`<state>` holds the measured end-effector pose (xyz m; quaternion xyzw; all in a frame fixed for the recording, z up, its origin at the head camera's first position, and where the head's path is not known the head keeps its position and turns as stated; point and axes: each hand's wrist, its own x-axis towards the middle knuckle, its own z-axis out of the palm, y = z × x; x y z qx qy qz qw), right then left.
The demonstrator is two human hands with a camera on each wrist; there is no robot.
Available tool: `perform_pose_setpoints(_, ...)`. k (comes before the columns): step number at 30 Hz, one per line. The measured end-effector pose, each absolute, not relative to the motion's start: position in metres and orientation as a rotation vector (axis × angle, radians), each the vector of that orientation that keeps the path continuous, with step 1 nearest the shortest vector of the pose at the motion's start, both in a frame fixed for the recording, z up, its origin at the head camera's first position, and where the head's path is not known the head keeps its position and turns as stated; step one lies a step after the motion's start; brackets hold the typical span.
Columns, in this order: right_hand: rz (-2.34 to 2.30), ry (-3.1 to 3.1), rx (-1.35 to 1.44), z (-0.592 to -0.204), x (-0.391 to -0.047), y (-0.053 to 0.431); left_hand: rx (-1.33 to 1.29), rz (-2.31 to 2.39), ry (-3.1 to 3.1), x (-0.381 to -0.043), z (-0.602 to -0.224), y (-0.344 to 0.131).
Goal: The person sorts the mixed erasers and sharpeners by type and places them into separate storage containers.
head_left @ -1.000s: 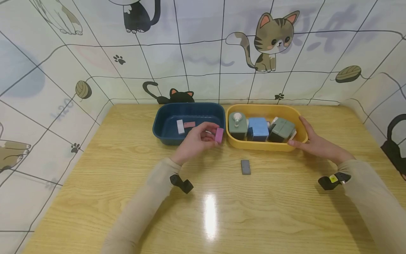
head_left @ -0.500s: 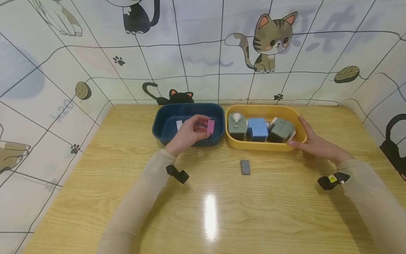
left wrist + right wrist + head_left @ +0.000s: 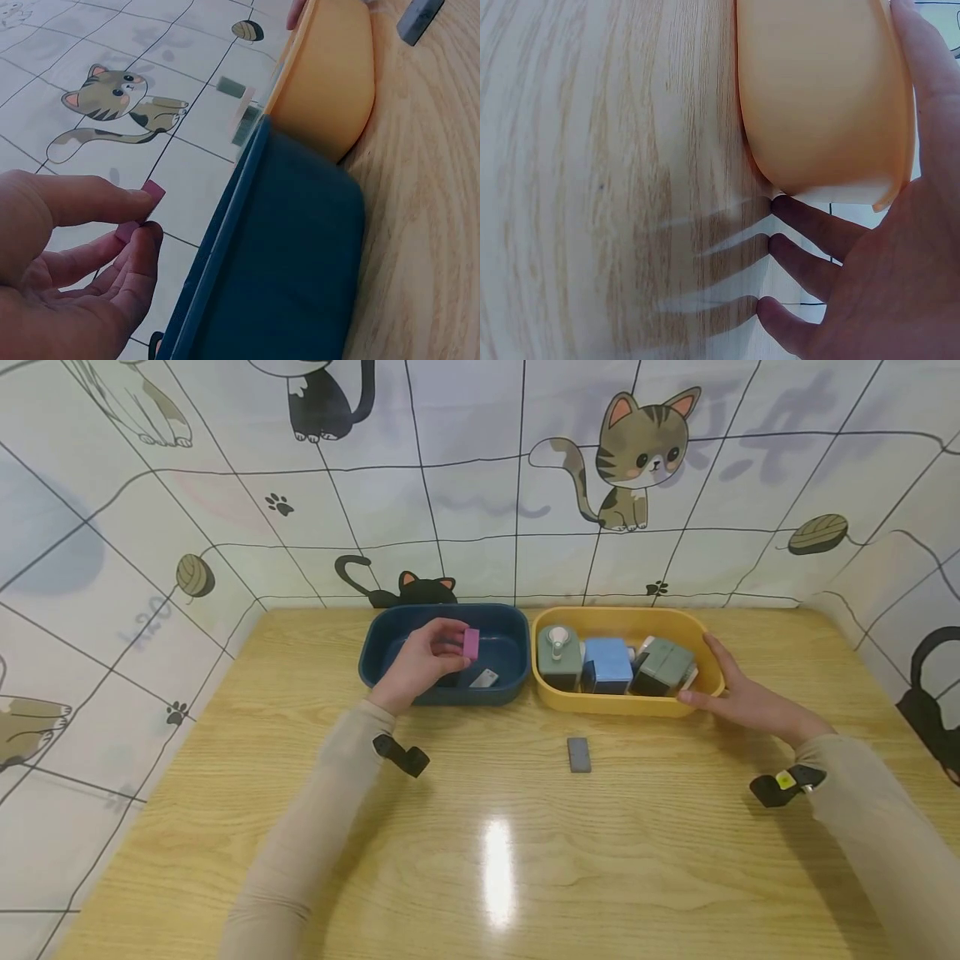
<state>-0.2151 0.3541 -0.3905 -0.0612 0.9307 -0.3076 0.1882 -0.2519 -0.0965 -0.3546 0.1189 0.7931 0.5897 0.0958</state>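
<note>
My left hand [image 3: 422,662] pinches a small pink block [image 3: 471,644] between thumb and fingers, above the dark blue bin [image 3: 517,653]. In the left wrist view the same block [image 3: 156,190] shows between the fingertips, beside the bin's rim. A white flat piece [image 3: 485,678] lies inside the bin; its left part is hidden by my hand. My right hand [image 3: 750,697] rests with spread fingers at the right end of the yellow bin [image 3: 622,703]. In the right wrist view, the thumb lies along the rim and the other fingers [image 3: 810,225] extend beside the end wall.
Within the yellow bin are a boxy green bottle with a white top [image 3: 560,660], a blue boxy one [image 3: 608,665] and a tilted green one [image 3: 664,666]. A grey flat block [image 3: 579,755] lies on the wooden table [image 3: 480,827]. A cat-printed backdrop [image 3: 480,510] stands behind the bins.
My left hand has carried the pink block leftward and slightly back over the blue bin. The white piece at the bin's right now shows. My right hand has stayed at the yellow bin.
</note>
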Motion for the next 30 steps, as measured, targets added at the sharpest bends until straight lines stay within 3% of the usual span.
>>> perform_pose_setpoints(30,-0.868,2.611,-0.19,-0.389,-0.214,0.354,0.487,1.454,2.281,-0.303,-0.343,-0.132)
